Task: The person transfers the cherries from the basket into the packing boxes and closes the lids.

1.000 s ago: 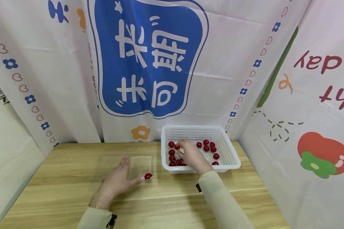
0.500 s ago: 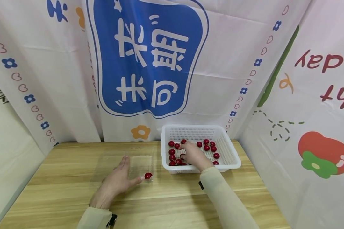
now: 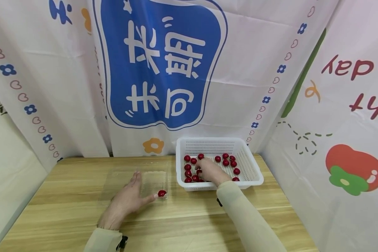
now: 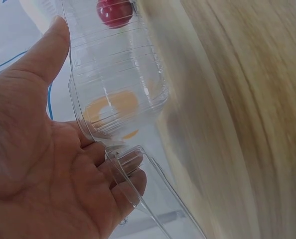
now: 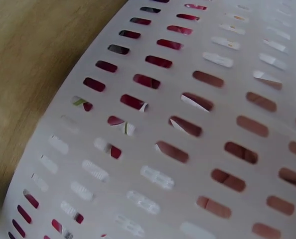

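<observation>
My left hand [image 3: 126, 198] rests at a clear plastic clamshell box [image 3: 154, 179], thumb and fingers spread. In the left wrist view, its thumb lies along the box wall and the other fingers show through clear plastic at the hinge. One red cherry [image 3: 162, 193] sits in the box's near right corner, right by the thumb tip. My right hand [image 3: 211, 170] reaches down into a white perforated basket [image 3: 252, 171], fingertips bent at a cherry [image 3: 198, 172]; I cannot tell whether they pinch it. In the right wrist view, the basket wall [image 5: 188, 124] covers most of that hand.
Several more cherries lie along the basket's left side, like this cherry [image 3: 187, 167], and others, such as this cherry [image 3: 236, 171], on its right. The wooden table [image 3: 176, 224] ends at a printed curtain [image 3: 239, 70] behind and another cloth [image 3: 349, 115] on the right.
My right hand has shifted slightly toward the front inside the basket and its fingertips have drawn lower. A cherry at the back has come into view beyond them. The left hand stays put.
</observation>
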Action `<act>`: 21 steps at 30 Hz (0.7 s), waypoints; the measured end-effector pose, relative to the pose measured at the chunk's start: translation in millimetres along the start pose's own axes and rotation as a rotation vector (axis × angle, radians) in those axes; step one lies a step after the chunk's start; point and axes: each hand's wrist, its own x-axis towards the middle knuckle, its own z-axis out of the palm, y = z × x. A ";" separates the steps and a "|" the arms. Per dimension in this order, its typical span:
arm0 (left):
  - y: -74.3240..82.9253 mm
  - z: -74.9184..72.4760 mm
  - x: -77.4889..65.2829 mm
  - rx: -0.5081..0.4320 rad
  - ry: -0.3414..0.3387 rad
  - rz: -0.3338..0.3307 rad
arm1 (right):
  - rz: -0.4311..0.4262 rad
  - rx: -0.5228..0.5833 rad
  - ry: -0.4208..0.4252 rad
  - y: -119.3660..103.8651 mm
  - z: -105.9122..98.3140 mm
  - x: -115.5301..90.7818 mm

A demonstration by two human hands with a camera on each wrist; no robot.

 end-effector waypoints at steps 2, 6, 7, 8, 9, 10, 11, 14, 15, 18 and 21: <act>-0.1 -0.4 1.2 0.006 -0.002 -0.001 | -0.001 -0.001 -0.009 0.3 0.8 0.6; 0.3 -0.9 4.8 0.009 -0.008 -0.003 | 0.000 -0.018 -0.022 1.3 1.4 1.4; 0.5 -0.9 5.7 0.007 -0.011 -0.005 | -0.002 -0.023 -0.026 1.5 1.5 1.6; 0.8 -0.9 6.7 0.005 -0.014 -0.007 | -0.002 -0.030 -0.029 1.7 1.6 1.8; 1.0 -0.8 7.6 0.002 -0.017 -0.010 | -0.005 -0.036 -0.029 1.9 1.6 2.0; 1.3 -0.7 8.4 -0.001 -0.018 -0.013 | -0.005 -0.038 -0.031 2.0 1.5 2.1; 1.4 -0.6 9.1 -0.004 -0.019 -0.015 | -0.007 -0.037 -0.030 2.1 1.3 2.2; 1.6 -0.6 10.1 -0.003 -0.020 -0.018 | -0.003 -0.021 -0.030 2.1 0.8 2.3; 1.5 -0.7 10.2 -0.003 -0.019 -0.017 | -0.001 -0.014 -0.026 2.0 0.5 2.4; 1.2 -0.4 9.8 -0.005 -0.016 -0.011 | 0.018 0.019 -0.010 1.8 -1.1 1.3; 0.8 -0.2 9.3 -0.013 -0.015 -0.007 | 0.017 0.044 0.021 1.3 -3.9 0.3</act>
